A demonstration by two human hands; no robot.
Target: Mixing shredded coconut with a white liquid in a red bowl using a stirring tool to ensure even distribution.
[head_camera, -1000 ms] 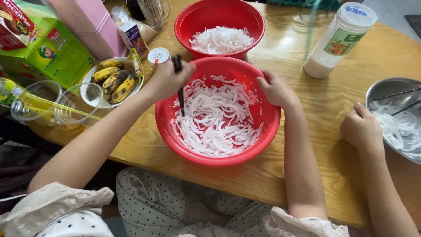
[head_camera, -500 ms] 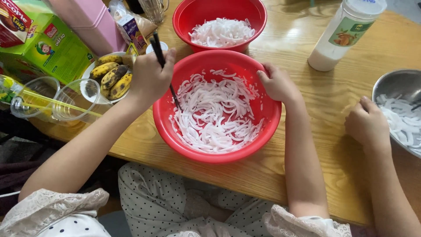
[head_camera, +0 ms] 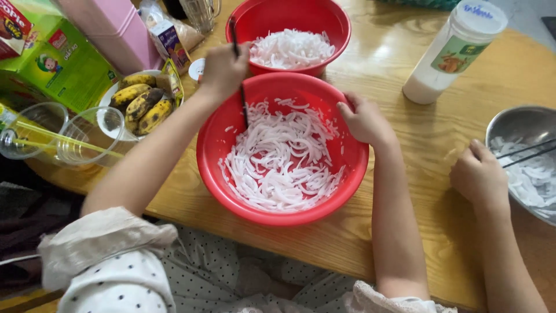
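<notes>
chopsticks (head_camera: 238, 69), dark and thin, stand nearly upright in the left hand (head_camera: 223, 68), which is clenched around their middle above the far-left rim of the large red plastic bowl (head_camera: 217, 174). their tips dip into the white shredded strips (head_camera: 281, 159) that fill that bowl, so the long axis of the sticks runs from the fist down and slightly toward the person. the strips lie just below and to the right of the left hand, which is the nearer of the 2 to them. the right hand (head_camera: 366, 120) grips the bowl's far-right rim, fingers curled over the edge and thumb inside, steadying it.

a smaller red bowl (head_camera: 324, 17) of the same white strips sits just beyond, touching or nearly touching the large one. another person's hand (head_camera: 479, 177) rests by a round steel bowl (head_camera: 509, 123) at the right. a white lidded jar (head_camera: 449, 58), spotted bananas (head_camera: 142, 103) on a plate and clear cups (head_camera: 63, 136) stand on the wooden table (head_camera: 417, 133).
</notes>
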